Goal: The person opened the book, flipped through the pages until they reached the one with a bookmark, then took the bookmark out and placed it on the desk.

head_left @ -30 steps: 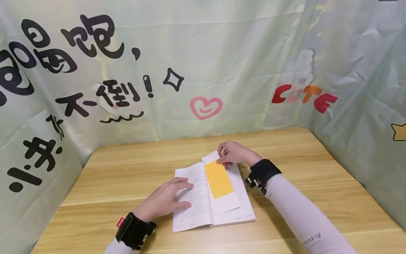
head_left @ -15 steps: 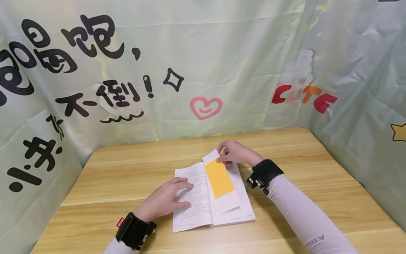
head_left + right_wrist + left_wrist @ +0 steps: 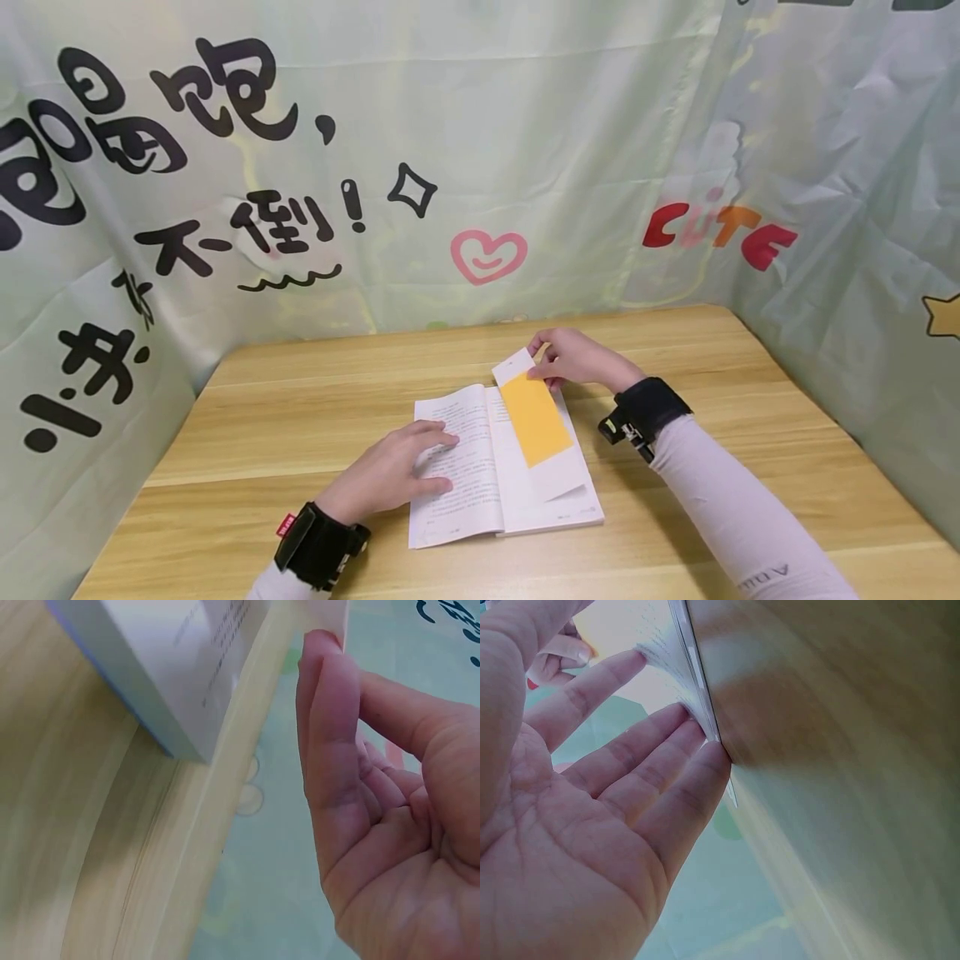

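An open paperback book lies on the wooden table. My left hand rests on its left page, the fingers fairly straight and spread; in the left wrist view the fingertips touch the page edges. With thumb and fingers, my right hand pinches the upper right edge of a bookmark-like card, white with a large yellow panel. This card is tilted over the right page, its top end reaching past the book's upper edge. Only a pale corner of the card shows at the fingertips in the right wrist view.
The wooden table extends around the book on all sides. Behind it and along both sides hang pale green printed curtains with black lettering, a pink heart and the word CUTE. Black camera straps sit on both wrists.
My right hand has moved to the right and slightly up, carrying the card away from the book's middle fold and showing more of the right page. The left hand has stayed in place.
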Tool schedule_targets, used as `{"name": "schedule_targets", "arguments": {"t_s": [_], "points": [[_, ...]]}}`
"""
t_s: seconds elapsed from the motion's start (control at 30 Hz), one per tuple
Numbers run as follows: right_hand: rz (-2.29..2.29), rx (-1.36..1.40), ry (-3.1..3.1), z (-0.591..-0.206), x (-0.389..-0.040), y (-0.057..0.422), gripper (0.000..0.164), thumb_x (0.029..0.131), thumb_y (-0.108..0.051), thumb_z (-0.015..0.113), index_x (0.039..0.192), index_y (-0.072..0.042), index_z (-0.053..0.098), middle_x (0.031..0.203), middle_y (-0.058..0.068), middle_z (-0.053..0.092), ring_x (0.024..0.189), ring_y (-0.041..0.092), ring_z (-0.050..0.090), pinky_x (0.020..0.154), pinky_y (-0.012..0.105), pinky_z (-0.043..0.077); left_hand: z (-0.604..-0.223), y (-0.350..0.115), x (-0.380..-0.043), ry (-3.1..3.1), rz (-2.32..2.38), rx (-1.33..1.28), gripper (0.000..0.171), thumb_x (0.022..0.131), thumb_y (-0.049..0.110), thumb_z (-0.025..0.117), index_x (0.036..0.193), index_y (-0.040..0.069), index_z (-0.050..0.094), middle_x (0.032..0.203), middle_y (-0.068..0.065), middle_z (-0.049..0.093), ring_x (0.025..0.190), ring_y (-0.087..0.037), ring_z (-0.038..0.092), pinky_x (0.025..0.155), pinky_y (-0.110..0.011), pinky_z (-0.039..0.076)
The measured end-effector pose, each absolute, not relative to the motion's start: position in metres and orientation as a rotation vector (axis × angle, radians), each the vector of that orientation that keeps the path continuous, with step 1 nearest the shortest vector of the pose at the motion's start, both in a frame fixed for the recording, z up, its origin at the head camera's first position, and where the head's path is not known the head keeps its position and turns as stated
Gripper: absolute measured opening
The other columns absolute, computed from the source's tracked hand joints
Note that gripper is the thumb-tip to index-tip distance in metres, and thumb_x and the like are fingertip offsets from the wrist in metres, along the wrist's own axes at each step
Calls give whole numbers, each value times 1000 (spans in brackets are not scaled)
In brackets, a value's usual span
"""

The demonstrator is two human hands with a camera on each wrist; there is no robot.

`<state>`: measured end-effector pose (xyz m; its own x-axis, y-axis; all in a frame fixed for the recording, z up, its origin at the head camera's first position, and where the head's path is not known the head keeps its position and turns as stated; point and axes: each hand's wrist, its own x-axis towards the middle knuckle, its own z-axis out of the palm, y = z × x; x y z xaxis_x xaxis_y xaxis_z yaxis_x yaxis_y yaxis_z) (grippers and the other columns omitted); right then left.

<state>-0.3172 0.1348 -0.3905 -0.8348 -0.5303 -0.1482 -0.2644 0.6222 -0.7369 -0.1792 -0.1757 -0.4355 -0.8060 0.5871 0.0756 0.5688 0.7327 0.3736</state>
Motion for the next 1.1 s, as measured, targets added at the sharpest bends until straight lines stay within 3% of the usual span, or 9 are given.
{"name": "schedule_targets", "arguments": {"t_s": [0.1,0.33,1.1], "points": [[-1056,-653,2490,-390,-316,141,36,88,-15,71,114,2,53,70,9,64,60,34,63,64,46,55,-435,-175,-179,2875,595,957,55,85,45,68,132,17,60,139,-10,48,127,-24,43,101,-42,38],[-1125,-628,2458,-386,-312,156,35,89,-15,69,115,-1,51,72,12,60,59,25,61,64,46,56,-436,-176,-179,2869,601,961,55,86,45,68,132,17,60,140,-10,48,127,-24,43,101,-43,37],[-1218,-551,2472,-382,-309,212,38,90,-18,68,118,0,49,78,15,61,64,27,61,67,51,54,-436,-176,-179,2882,606,1006,55,86,44,68,132,16,60,138,-11,49,126,-24,44,101,-42,38]]}}
